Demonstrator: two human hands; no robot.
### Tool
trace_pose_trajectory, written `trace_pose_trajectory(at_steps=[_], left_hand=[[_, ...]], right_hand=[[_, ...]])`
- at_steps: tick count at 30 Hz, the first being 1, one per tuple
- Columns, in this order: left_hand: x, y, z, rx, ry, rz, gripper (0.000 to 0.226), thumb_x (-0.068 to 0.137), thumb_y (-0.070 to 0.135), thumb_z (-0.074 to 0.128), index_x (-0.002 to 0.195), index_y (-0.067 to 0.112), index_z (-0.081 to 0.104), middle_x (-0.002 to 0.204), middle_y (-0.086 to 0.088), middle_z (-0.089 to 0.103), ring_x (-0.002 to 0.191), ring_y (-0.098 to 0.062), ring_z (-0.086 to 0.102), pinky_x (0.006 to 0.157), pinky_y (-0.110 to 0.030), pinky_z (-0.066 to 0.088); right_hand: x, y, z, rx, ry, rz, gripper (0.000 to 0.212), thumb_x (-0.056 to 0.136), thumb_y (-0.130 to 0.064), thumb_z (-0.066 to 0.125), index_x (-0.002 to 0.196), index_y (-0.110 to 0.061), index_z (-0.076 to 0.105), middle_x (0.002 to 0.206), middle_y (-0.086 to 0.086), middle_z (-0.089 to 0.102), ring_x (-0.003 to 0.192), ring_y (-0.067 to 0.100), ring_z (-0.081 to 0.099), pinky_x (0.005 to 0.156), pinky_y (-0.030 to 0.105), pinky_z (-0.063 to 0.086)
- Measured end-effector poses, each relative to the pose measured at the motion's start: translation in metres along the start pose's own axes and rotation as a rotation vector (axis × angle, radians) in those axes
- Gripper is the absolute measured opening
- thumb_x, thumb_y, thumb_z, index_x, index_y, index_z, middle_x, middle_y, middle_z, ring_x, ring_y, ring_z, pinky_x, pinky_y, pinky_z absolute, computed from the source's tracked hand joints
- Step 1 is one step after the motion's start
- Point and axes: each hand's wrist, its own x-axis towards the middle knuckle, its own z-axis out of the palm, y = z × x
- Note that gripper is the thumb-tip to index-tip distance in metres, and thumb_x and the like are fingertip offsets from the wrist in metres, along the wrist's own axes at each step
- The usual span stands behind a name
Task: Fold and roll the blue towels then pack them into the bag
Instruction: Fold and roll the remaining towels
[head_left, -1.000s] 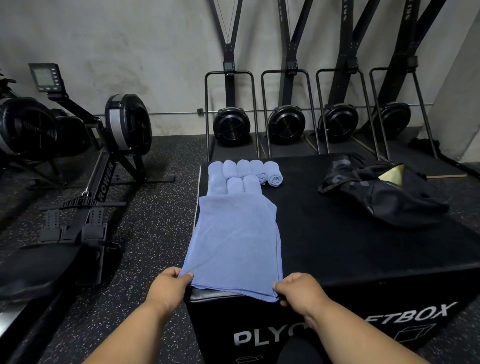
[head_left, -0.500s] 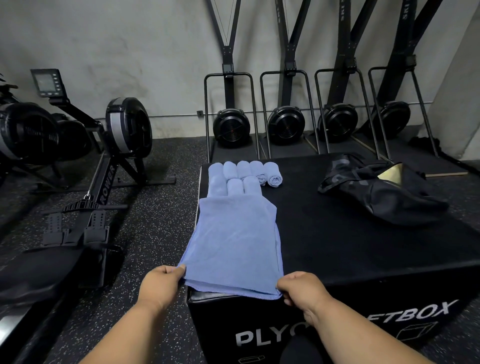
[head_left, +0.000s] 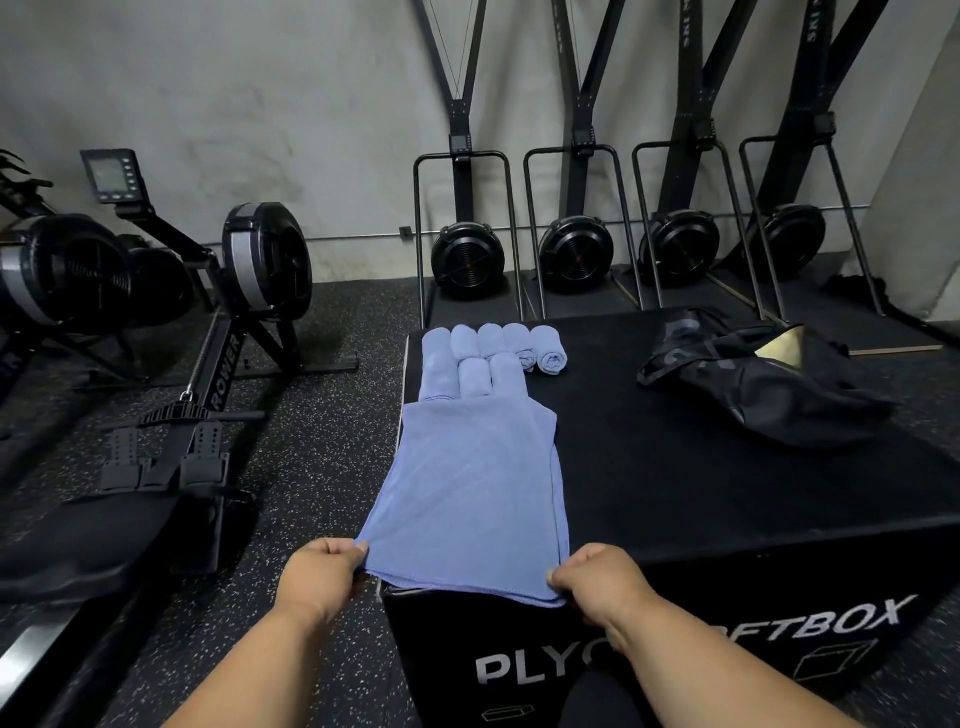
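One blue towel (head_left: 470, 493) is laid flat and folded lengthwise on the left part of a black box (head_left: 727, 493), its near edge hanging slightly over the front rim. The near left corner is pinched by the left hand (head_left: 322, 574), and the near right corner is pinched by the right hand (head_left: 602, 577); both hands are curled around the cloth.

At the far end of the flat towel, seven rolled towels (head_left: 488, 353) can be counted, packed side by side: five in the back row and two in front, touching the flat towel's far edge. One black bag (head_left: 763, 384) is seen lying slumped on the far right of the box top, well apart from the towels.

Four ski machines (head_left: 576, 249) are lined against the wall behind, and two rowing machines (head_left: 218, 322) are seen on the floor to the left.
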Motion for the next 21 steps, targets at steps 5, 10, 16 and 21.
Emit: trace_pose_trajectory(at_steps=[5, 10, 16, 21], left_hand=[[0.002, -0.005, -0.005, -0.054, -0.003, -0.015, 0.024, 0.091, 0.017, 0.079, 0.107, 0.003, 0.067, 0.083, -0.014, 0.076, 0.059, -0.023, 0.061, 0.065, -0.038, 0.053], [-0.022, 0.02, -0.003, -0.169, -0.006, 0.057, 0.017, 0.098, 0.008, 0.069, 0.113, 0.009, 0.062, 0.082, -0.014, 0.07, 0.058, -0.021, 0.057, 0.061, -0.035, 0.053], [-0.056, 0.087, -0.003, -0.226, -0.064, 0.202, 0.018, 0.102, 0.002, 0.053, 0.107, 0.01, 0.068, 0.097, -0.018, 0.075, 0.066, -0.018, 0.059, 0.065, -0.032, 0.053], [-0.079, 0.145, -0.006, -0.344, -0.093, 0.292, 0.025, 0.103, 0.002, 0.049, 0.111, 0.007, 0.072, 0.094, -0.01, 0.07, 0.066, -0.015, 0.056, 0.059, -0.02, 0.053]], right_hand=[[-0.004, 0.003, -0.004, 0.114, 0.018, 0.053, 0.017, 0.079, 0.008, 0.066, 0.078, -0.007, 0.057, 0.074, 0.014, 0.063, 0.058, 0.023, 0.057, 0.049, 0.027, 0.049], [-0.012, -0.007, -0.013, 0.236, -0.024, -0.068, 0.025, 0.086, 0.009, 0.066, 0.085, -0.01, 0.049, 0.073, 0.008, 0.058, 0.06, 0.017, 0.052, 0.05, 0.028, 0.045], [-0.027, -0.066, -0.037, 0.45, -0.061, -0.262, 0.018, 0.092, 0.008, 0.062, 0.101, -0.005, 0.071, 0.08, 0.008, 0.069, 0.056, 0.01, 0.055, 0.053, 0.021, 0.046], [-0.043, -0.121, -0.068, 0.608, -0.018, -0.367, 0.022, 0.096, 0.008, 0.059, 0.098, -0.008, 0.074, 0.071, -0.001, 0.073, 0.053, 0.002, 0.062, 0.05, 0.015, 0.048]])
